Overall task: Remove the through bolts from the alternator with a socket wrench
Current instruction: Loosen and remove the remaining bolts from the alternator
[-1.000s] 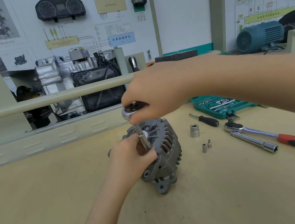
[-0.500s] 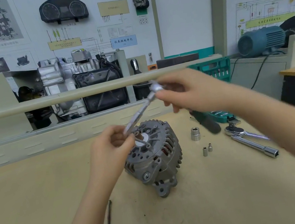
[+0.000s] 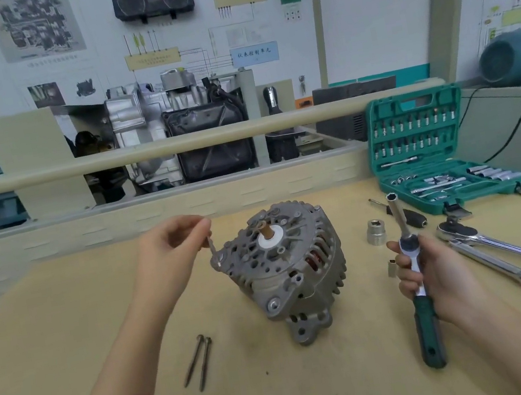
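Head view: the left hand (image 3: 170, 248) pinches the head of a through bolt (image 3: 212, 248) between thumb and fingertips, its shank partly standing out of the upper left edge of the alternator (image 3: 285, 269); the right hand (image 3: 436, 274) wraps curled fingers round the socket wrench (image 3: 416, 277), held upright just right of the alternator, clear of it; the alternator rests tilted at the middle of the table (image 3: 67, 335); two removed bolts (image 3: 199, 361) lie side by side before it.

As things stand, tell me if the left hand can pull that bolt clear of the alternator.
Probably yes: the left hand already pinches the bolt partly raised from the alternator, and nothing shows above it.
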Available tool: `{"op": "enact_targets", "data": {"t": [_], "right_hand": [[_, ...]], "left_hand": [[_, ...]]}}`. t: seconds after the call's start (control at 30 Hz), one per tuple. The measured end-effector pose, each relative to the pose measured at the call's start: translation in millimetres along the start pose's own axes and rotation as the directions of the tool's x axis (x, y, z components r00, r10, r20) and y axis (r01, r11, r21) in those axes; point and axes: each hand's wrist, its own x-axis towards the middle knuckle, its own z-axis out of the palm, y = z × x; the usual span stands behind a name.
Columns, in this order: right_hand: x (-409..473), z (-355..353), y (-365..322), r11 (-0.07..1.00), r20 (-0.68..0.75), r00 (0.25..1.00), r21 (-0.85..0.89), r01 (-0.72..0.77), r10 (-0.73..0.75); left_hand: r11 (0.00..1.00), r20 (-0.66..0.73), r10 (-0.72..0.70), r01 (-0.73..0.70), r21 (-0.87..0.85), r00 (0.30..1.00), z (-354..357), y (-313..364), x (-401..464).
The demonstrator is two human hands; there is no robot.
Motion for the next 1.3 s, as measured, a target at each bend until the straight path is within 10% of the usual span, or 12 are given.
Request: {"op": "enact_targets", "data": {"t": [0.4, 0.73, 1.3], "right_hand": [[7.1, -6.4, 8.1, 0.994, -0.037, 0.993, 0.017, -0.108, 0.108], [10.2, -3.3, 9.1, 0.989, -0.039, 0.988, -0.002, -0.147, 0.147], [8.7, -3.9, 11.9, 0.986, -0.053, 0.985, -0.004, -0.165, 0.165]], "left_hand": [[0.676, 0.308, -0.542, 0.188, 0.712, 0.782, -40.9, -70.8, -3.5], [0.631, 0.304, -0.627, 0.238, 0.739, 0.718, -42.2, -83.2, -2.4], [0.688, 0.038, -0.410, 0.282, 0.669, 0.911, -44.2, -87.0, -0.1]]}}
